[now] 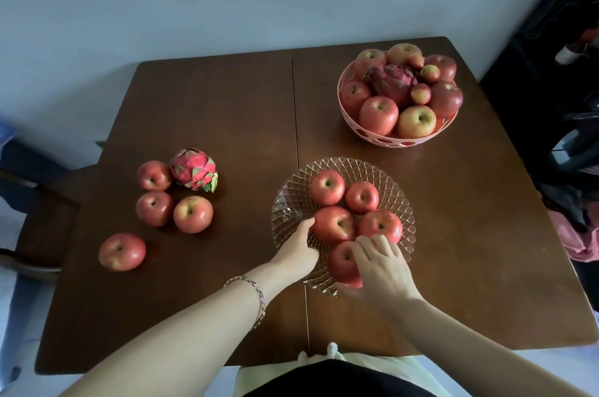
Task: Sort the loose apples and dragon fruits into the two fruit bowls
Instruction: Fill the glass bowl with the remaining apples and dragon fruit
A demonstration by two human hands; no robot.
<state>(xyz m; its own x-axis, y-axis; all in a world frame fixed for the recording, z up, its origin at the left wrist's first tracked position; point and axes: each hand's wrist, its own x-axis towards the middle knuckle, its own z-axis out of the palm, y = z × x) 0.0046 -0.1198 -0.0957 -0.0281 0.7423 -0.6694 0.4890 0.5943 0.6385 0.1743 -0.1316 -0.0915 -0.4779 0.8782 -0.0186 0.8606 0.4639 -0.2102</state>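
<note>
**A:** Right hand (382,267) is wrapped over the nearest apple (344,262) in the glass bowl (343,221), lower centre of frame — fingers curled on top, thumb under its near side. Left hand (299,242)?

**B:** Reaches in palm-down, fingertips touching the middle apple (334,225) — can't tell if it's really gripping, they're tucked behind it. Four loose apples and a dragon fruit (193,169) sit mid-left; the pink bowl (397,98) upper right is heaped.
</note>
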